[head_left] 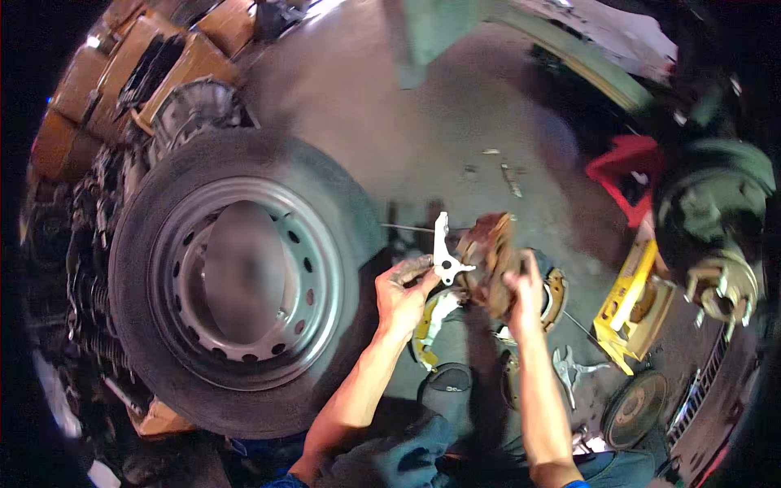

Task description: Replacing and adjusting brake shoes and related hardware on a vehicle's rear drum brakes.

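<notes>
In front of me, my left hand point(401, 302) pinches a flat, pale metal lever point(444, 254) with a hole and short arms at its lower end. My right hand point(525, 294) is closed on a rusty brown metal part point(486, 264), blurred by motion, whose exact kind I cannot make out. The two pieces are side by side; whether they touch is unclear. Below the left hand lies a curved brake shoe point(425, 335) with yellowish edges. Another curved brake shoe point(557, 299) shows just right of my right hand, partly covered by it.
A large wheel with its tyre point(325, 159) lies at my left. At right are an open yellow box point(625, 305), a red stand point(606, 172), an axle hub point(720, 294), a silver pliers-like tool point(567, 374) and a round drum point(636, 411). Cardboard boxes point(142, 61) stand far left.
</notes>
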A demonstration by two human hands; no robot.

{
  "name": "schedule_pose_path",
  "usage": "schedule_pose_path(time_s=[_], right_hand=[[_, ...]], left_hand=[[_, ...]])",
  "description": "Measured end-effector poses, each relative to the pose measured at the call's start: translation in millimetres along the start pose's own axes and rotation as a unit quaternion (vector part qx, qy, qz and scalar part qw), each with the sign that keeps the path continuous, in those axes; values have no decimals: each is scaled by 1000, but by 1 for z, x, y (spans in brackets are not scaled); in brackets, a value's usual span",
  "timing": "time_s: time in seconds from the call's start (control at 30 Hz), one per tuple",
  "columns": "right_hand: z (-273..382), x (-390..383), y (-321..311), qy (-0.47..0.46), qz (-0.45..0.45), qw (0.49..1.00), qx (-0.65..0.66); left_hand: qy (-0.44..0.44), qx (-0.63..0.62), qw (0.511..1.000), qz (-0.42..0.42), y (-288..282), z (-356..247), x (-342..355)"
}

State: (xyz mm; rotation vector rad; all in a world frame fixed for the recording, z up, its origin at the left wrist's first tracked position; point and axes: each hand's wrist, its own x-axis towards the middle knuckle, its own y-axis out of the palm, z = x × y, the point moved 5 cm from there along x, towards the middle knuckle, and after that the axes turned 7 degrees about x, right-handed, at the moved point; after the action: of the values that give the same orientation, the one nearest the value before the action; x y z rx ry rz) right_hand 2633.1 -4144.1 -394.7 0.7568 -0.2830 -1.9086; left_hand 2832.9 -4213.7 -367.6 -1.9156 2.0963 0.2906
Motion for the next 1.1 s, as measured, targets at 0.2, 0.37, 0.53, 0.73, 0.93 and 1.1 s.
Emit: schedule_pose_path(time_s=[0.2, 0.37, 0.53, 0.73, 0.93, 1.1], right_hand=[[31, -95, 18, -208, -46, 949, -234], [43, -124, 9, -266, -95, 937, -207], [37, -139, 15, -320, -112, 911, -236], [20, -128, -27, -173, -199, 934, -239], [-12, -121, -65, -119, -150, 968, 161], [-20, -129, -51, -307, -272, 901, -140]], left_hand=[[-22, -16, 995, 92, 50, -1, -55], [-9, 47, 989, 140, 55, 2, -83], [49, 61, 985, 151, 42, -6, -99], [70, 132, 974, 167, 64, -23, -128], [115, 240, 953, 146, 55, -18, -107], [108, 370, 882, 270, 75, 2, -124]])
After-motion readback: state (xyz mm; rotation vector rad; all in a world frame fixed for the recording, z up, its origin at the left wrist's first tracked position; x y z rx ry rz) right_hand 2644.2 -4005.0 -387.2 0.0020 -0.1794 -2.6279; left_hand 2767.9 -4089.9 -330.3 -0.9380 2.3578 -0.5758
